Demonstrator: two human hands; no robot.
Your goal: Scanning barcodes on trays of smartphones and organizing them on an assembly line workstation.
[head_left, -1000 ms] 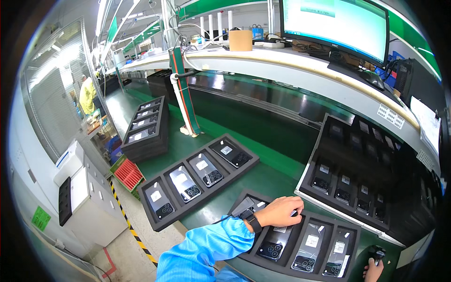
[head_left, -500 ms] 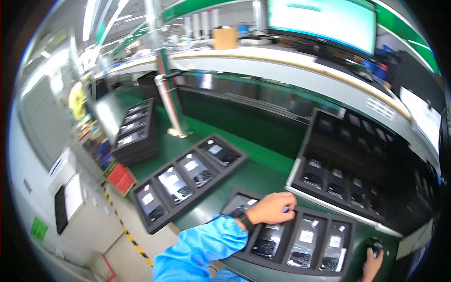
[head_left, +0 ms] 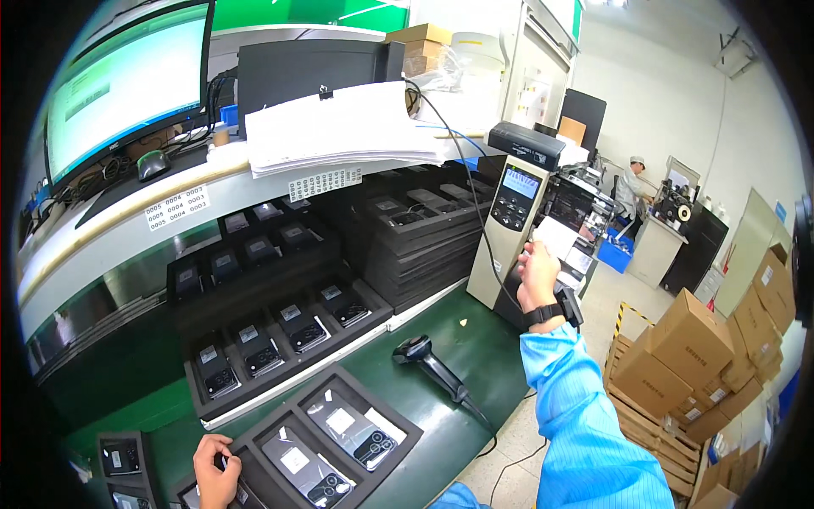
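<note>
Near the centre right of the frame, the person's right hand (head_left: 539, 273) reaches to the front of a label printer (head_left: 511, 199), its fingers drawn narrow on the edge of a white label (head_left: 555, 237) at the printer's mouth; whether the label is wholly free of the machine cannot be told. The label looks very light, thin and limp, likely to curl or crease, and perhaps tacky underneath, so a gentle pinch at an edge or corner would suit it best, leaving its face untouched. At the lower left of the frame, the left hand (head_left: 216, 471) is at a black foam tray (head_left: 405, 431), fingers curled around something dark that is too hidden to name. To the right of that hand, two phones (head_left: 360, 431) lie camera side up in their recesses, in the lower middle of the frame. They should feel stiff and moderately light, with glossy surfaces that could slip or scratch; the long sides give the safest hold, clear of the lenses and stickers. The foam seems soft and easily dented. A black handheld scanner (head_left: 434, 371) lies on the green counter (head_left: 487, 365), beyond the tray's right end.
</note>
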